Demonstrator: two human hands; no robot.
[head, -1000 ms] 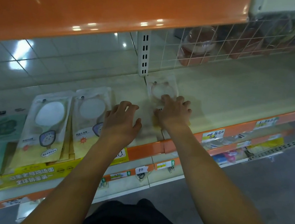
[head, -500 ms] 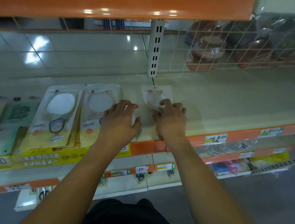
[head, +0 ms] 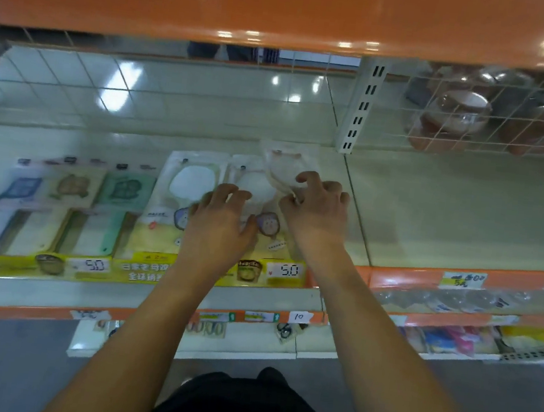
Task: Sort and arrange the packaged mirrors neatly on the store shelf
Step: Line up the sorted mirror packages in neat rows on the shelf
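Note:
Two yellow-and-white packaged mirrors lie side by side on the cream shelf (head: 432,217): one pack (head: 180,192) on the left, a second pack (head: 252,186) beside it. My left hand (head: 221,220) rests on the second pack with its fingers spread. My right hand (head: 318,207) pinches the lower corner of a small clear packaged mirror (head: 285,170) between thumb and forefinger. That pack is tilted and overlaps the top right of the second yellow pack.
Green and tan packs (head: 123,189) lie further left, with several more in front of them. Yellow price strips (head: 285,270) run along the orange shelf edge. A slotted upright (head: 359,114) and a wire grid (head: 510,124) with bowls behind it stand at the back right. A lower shelf (head: 452,338) holds small goods.
My right hand has carried the small clear pack left, from bare shelf onto the yellow packs. My left hand has moved left with it and now lies on the second yellow pack.

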